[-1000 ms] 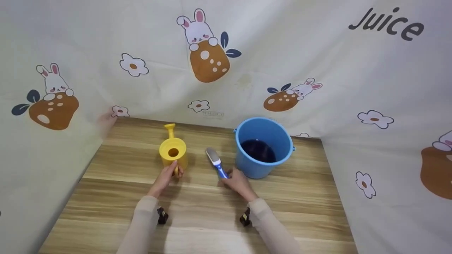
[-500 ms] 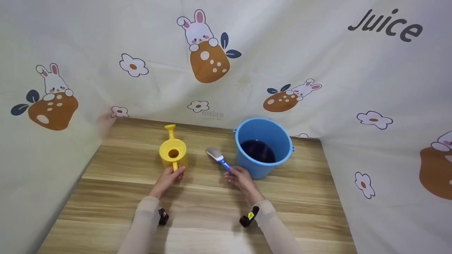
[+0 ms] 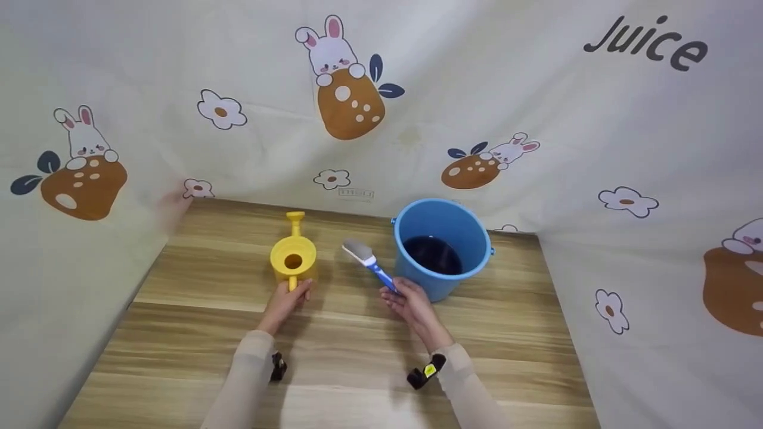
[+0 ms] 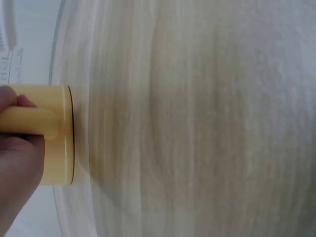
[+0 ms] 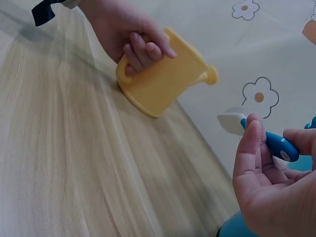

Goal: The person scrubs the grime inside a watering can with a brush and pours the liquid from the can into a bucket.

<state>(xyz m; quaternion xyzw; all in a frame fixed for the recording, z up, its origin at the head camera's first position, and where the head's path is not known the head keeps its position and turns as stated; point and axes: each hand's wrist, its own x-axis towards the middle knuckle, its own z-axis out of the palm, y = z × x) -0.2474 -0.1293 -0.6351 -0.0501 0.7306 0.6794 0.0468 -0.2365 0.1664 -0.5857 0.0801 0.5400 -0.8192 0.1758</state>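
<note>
My left hand (image 3: pixel 287 302) grips the handle of a yellow watering can (image 3: pixel 301 247), whose spout points toward the back wall. In the left wrist view the fingers are wrapped round the handle (image 4: pixel 29 121), with the can's base close to the wooden surface. My right hand (image 3: pixel 415 305) holds a foot file (image 3: pixel 360 251) by its blue and white handle, between thumb and fingers, and the grey oval head points up and left. The right wrist view shows the file (image 5: pixel 280 147) held above the table. Just behind that hand stands a blue bucket (image 3: pixel 411 253) with dark liquid inside.
A wood-grain table (image 3: pixel 340 357) lies under everything. Pale cloth (image 3: pixel 256 161) printed with rabbits and flowers hangs along the back and both sides. Small ear-like lugs stick out at the bucket's rim. A black camera strap (image 3: pixel 427 370) sits at the right wrist.
The foot file has come up and tilted further left as my right hand turned its palm upward. My left hand has settled lower round the can's handle, and the spout has swung slightly right.
</note>
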